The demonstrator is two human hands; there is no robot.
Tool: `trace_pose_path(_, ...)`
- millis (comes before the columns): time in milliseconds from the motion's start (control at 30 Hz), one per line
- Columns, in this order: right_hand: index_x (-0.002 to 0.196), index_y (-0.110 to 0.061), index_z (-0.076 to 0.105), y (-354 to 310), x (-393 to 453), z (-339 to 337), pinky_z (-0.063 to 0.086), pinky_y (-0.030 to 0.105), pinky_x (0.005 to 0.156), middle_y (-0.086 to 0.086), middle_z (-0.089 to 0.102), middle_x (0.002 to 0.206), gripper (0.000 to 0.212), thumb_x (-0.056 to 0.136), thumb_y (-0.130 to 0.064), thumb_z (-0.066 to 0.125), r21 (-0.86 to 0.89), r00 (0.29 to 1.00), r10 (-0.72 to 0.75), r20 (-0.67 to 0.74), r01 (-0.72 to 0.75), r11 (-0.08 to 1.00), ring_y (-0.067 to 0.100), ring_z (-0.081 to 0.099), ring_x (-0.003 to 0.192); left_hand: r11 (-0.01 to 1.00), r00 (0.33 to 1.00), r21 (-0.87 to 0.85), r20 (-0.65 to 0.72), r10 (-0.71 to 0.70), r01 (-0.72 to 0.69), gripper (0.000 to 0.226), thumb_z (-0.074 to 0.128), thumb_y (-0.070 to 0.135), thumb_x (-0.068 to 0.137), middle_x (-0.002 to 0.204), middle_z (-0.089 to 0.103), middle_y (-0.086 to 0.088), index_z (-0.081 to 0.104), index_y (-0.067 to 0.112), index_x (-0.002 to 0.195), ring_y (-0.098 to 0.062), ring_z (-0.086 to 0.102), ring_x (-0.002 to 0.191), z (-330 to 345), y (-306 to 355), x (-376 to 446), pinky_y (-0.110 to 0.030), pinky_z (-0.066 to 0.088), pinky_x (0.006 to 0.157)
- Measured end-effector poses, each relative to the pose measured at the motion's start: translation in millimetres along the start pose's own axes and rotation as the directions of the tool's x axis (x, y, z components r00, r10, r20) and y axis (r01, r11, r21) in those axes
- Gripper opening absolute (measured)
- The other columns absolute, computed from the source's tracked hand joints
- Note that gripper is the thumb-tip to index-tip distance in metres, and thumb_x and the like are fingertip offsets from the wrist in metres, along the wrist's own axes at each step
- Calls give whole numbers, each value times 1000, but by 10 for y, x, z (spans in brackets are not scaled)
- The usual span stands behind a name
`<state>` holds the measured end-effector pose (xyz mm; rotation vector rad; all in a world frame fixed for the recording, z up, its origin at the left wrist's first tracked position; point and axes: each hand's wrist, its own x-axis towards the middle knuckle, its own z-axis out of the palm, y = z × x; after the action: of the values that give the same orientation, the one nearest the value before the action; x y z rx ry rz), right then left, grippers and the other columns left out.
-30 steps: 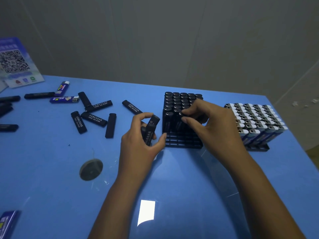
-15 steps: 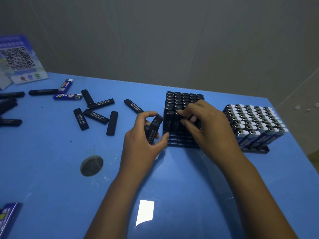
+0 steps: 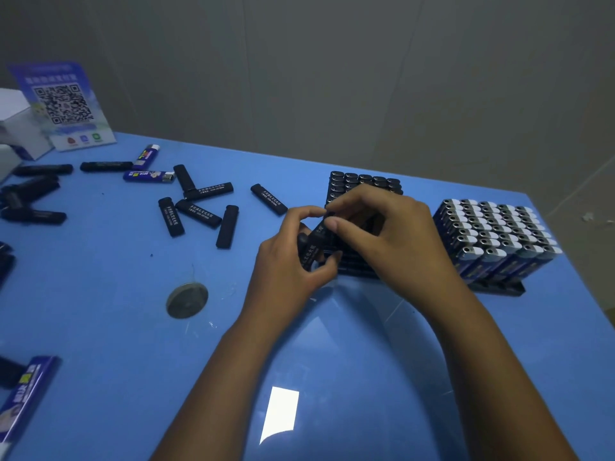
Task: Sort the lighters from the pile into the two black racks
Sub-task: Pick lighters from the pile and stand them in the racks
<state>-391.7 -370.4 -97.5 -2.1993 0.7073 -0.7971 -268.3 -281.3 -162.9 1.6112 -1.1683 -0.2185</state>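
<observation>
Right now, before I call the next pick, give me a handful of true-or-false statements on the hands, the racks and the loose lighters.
1. The left hand holds a black lighter. True.
2. The right hand rests flat on the table, away from the racks. False: its thumb and fingers pinch the top of that same black lighter, over the rack of black lighters.
3. The rack of blue lighters stands to the right of the black one. True.
4. All loose lighters on the blue table are black. False: a blue loose lighter lies among the black ones at the far left.
5. The QR code sign lies flat in front of the hands. False: it stands at the far left corner.
</observation>
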Motion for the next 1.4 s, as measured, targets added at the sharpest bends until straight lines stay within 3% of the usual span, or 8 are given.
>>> trace_pose_path(267, 95, -25, 75, 0, -10, -17, 45, 10, 65, -13, 73, 79, 10, 86, -19, 77, -9, 998, 40, 54, -40, 999, 1, 66, 73, 1000, 1000, 2, 19, 22, -22, 50, 77, 17, 78, 71, 59, 5, 53, 28, 121, -13, 59, 67, 15, 1, -6, -33, 52, 64)
trace_pose_path(400, 89, -26, 74, 8, -5, -55, 45, 12, 64, -10, 71, 77, 9, 86, -18, 78, 25, 997, 52, 50, -53, 998, 5, 65, 72, 1000, 1000, -5, -1, 31, -31, 50, 79, 18, 78, 69, 60, 8, 54, 26, 121, -12, 60, 67, -1, -17, 6, -24, 50, 63)
trace_pose_path(567, 88, -15, 71, 97, 6, -263, 59, 41, 83, 1, 76, 90, 6, 86, -14, 77, 226, 990, 134, 34, -138, 964, 24, 72, 90, 999, 1000, -33, -13, 7, -8, 52, 81, 22, 79, 71, 63, 9, 53, 25, 122, -9, 64, 70, -22, -34, 21, -19, 49, 68)
trace_pose_path(733, 89, 8, 63, 173, -5, -401, 54, 20, 73, 5, 77, 90, 12, 84, 2, 73, 418, 974, 225, 32, -218, 882, 12, 70, 76, 999, 999, -24, -43, -29, 28, 51, 82, 26, 79, 72, 63, 6, 52, 29, 121, -11, 63, 73, -43, -74, 47, -29, 53, 73)
trace_pose_path(900, 103, -4, 70, 199, 6, -388, 60, 32, 86, 12, 71, 92, 16, 87, 1, 70, 557, 955, 288, 71, -278, 783, 21, 73, 85, 1000, 999, -19, -34, -25, 24, 51, 81, 27, 80, 73, 62, 6, 52, 29, 121, -11, 63, 74, -42, -85, 51, -25, 52, 72)
trace_pose_path(1067, 120, -7, 69, 160, -18, -395, 54, 25, 95, 6, 74, 116, 26, 95, -3, 60, 629, 943, 278, 186, -331, 703, 18, 70, 108, 1000, 999, -7, -37, -11, 11, 51, 81, 26, 80, 70, 60, 9, 53, 27, 122, -10, 62, 72, -45, -97, 57, -15, 46, 70)
trace_pose_path(1267, 118, -2, 64, 183, -7, -376, 57, 31, 94, 16, 72, 109, 25, 93, 4, 60, 641, 938, 318, 136, -328, 694, 23, 73, 98, 1000, 1000, 1, -29, -3, 3, 50, 81, 25, 80, 71, 58, 9, 53, 26, 122, -9, 61, 72, -38, -91, 58, -13, 45, 69)
trace_pose_path(1400, 140, -29, 49, 155, -24, -402, 57, 33, 94, 15, 52, 102, 60, 94, 9, 57, 565, 969, 222, 109, -245, 788, 28, 72, 91, 1000, 1000, 4, -20, -9, 9, 51, 80, 26, 80, 72, 58, 10, 52, 26, 122, -7, 61, 73, -38, -83, 56, -10, 43, 69)
